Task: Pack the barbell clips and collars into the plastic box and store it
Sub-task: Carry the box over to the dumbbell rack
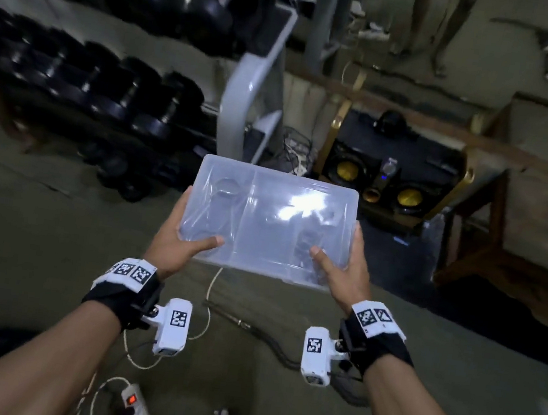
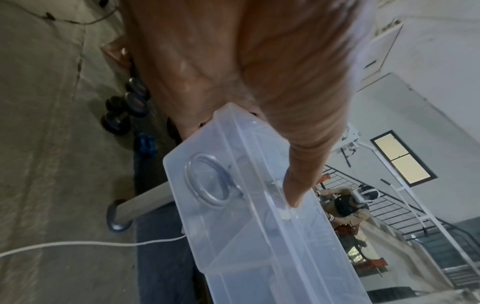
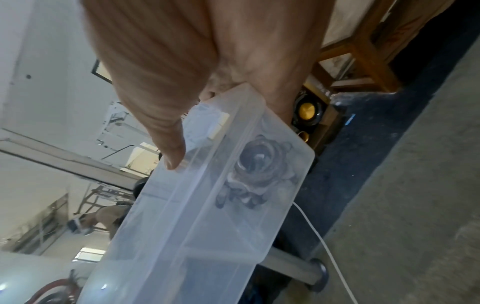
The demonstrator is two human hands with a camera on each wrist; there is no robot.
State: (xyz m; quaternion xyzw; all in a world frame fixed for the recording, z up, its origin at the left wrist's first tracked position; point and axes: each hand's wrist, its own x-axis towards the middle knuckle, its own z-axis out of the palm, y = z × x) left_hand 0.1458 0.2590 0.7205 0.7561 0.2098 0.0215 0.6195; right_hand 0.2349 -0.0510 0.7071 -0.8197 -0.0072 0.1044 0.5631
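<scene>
I carry a translucent plastic box [image 1: 267, 220] with its lid closed, held level in front of me above the floor. My left hand [image 1: 181, 234] grips its left end, thumb on the lid, fingers underneath. My right hand [image 1: 342, 260] grips the right end the same way. Through the plastic a ring-shaped collar [image 2: 207, 183] shows at the left end of the box [image 2: 259, 226]. A dark clamp-like clip [image 3: 259, 172] lies at the right end of the box [image 3: 182, 236]. The fingers under the box are hidden.
A dumbbell rack [image 1: 87, 57] with several black dumbbells stands at the left. A black speaker with gold cones [image 1: 387, 173] sits straight ahead, a wooden frame [image 1: 493, 206] to its right. Cables and a power strip [image 1: 137, 408] lie on the floor near my feet.
</scene>
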